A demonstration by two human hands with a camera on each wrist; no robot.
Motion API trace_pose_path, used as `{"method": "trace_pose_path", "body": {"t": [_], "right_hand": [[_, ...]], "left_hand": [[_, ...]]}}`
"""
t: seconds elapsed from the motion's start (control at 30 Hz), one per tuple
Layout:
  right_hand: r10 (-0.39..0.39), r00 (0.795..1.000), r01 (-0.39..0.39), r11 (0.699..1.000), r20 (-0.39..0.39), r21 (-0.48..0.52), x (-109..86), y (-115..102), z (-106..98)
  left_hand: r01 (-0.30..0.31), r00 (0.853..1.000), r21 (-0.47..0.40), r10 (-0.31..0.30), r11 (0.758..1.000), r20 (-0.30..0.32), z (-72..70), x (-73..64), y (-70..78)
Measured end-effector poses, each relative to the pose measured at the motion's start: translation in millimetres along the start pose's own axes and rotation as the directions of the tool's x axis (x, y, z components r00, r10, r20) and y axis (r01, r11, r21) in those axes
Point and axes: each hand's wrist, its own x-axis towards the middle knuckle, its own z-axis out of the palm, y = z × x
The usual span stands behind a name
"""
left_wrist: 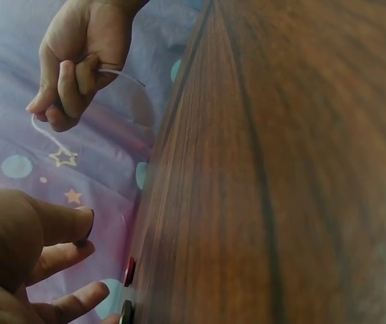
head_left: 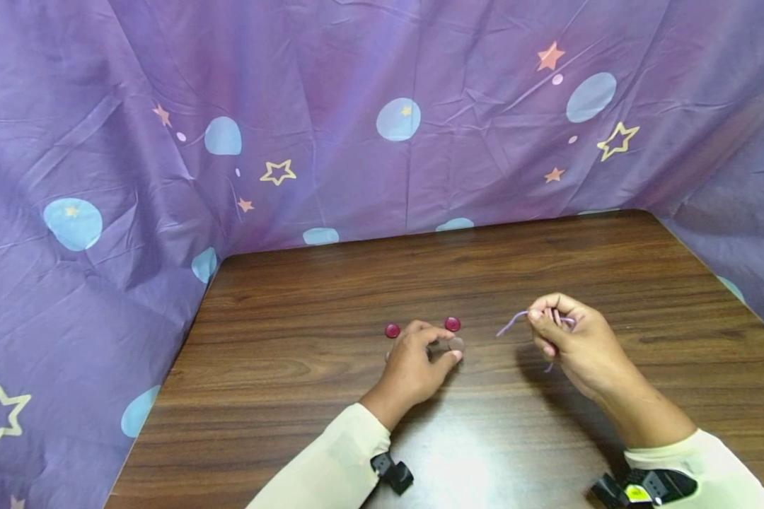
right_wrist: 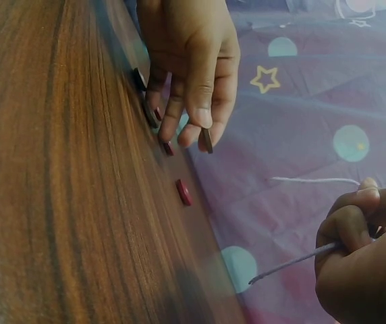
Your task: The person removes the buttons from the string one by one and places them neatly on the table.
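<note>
My left hand (head_left: 414, 364) pinches a round brownish-grey button (head_left: 456, 344) between thumb and fingertips, just over the table. Edge-on, the same button (right_wrist: 207, 140) shows in the right wrist view. To the right, my right hand (head_left: 576, 346) holds a thin purple string (head_left: 512, 322) between thumb and index finger. One end of the string sticks out toward the left hand; the other (right_wrist: 291, 261) trails from the curled fingers. Beyond the left fingertips lies a red button (head_left: 453, 324), and a second red button (head_left: 392, 331) lies to the left of it.
Dark buttons (right_wrist: 150, 113) lie by the left hand on the brown wooden table (head_left: 293, 297), largely hidden by that hand in the head view. A purple curtain (head_left: 356, 71) with stars and dots hangs along the table's back and sides. Both wrists carry black strapped cameras (head_left: 392, 472).
</note>
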Motion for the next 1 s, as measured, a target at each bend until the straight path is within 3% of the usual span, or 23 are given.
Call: {"method": "trace_pose_path", "body": {"t": [0.33, 0.8, 1.0], "right_hand": [[-0.001, 1.000, 0.001, 1.000, -0.004, 0.007, 0.2, 0, 0], [0.007, 1.000, -0.007, 1.000, -0.014, 0.013, 0.1, 0, -1], [0.015, 0.994, -0.012, 1.000, -0.106, 0.023, 0.7, 0, -2]], "left_hand": [[0.004, 1.000, 0.039, -0.003, 0.999, -0.009, 3.2, 1.9, -0.7], [0.007, 1.000, 0.183, -0.007, 0.983, 0.001, 9.8, 2.9, -0.1], [-0.001, 1.000, 0.208, 0.002, 0.978, -0.009, 10.6, 3.2, -0.2]]}}
